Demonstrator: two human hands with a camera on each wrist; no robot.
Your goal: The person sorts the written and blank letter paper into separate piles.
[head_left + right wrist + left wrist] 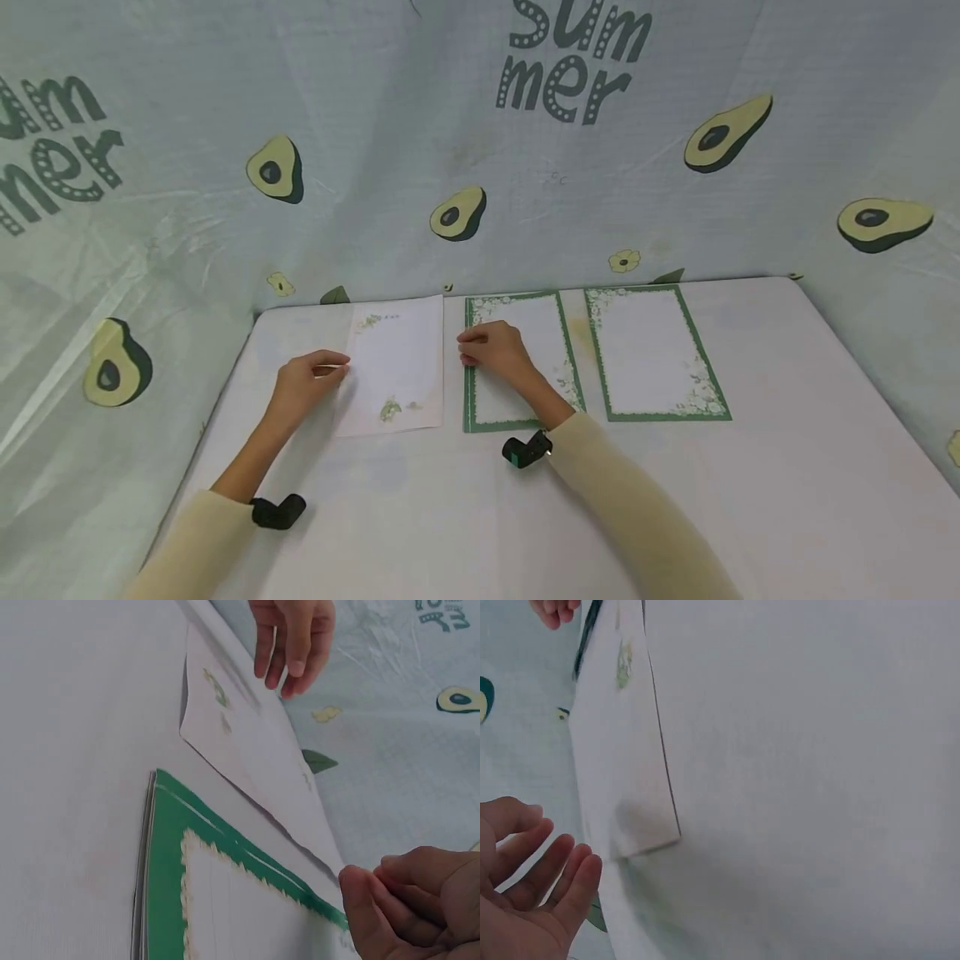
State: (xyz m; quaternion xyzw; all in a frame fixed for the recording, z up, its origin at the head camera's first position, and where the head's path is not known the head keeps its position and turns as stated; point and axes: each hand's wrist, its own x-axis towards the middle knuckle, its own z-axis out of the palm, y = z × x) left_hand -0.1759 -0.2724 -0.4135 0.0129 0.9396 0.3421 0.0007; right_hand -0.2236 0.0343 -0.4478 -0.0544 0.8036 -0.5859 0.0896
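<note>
My left hand (303,383) is beside the left edge of a pale sheet of paper (401,358) with small leafy prints. In the left wrist view this hand (536,885) has loosely bent, spread fingers and grips nothing visible. Over the left edge of a green-bordered stack of paper (498,404) hovers my right hand (495,348). Its thumb and fingertips come close together in the right wrist view, where the hand (420,904) shows no paper between them. The stack's layered edge (140,885) is visible there.
Another green-bordered sheet (645,350) with white flowers lies right of the stack. All the paper rests on a white-covered table (420,517). An avocado-print sheet (360,167) hangs behind the table and at its sides. Each wrist carries a small black camera (279,512).
</note>
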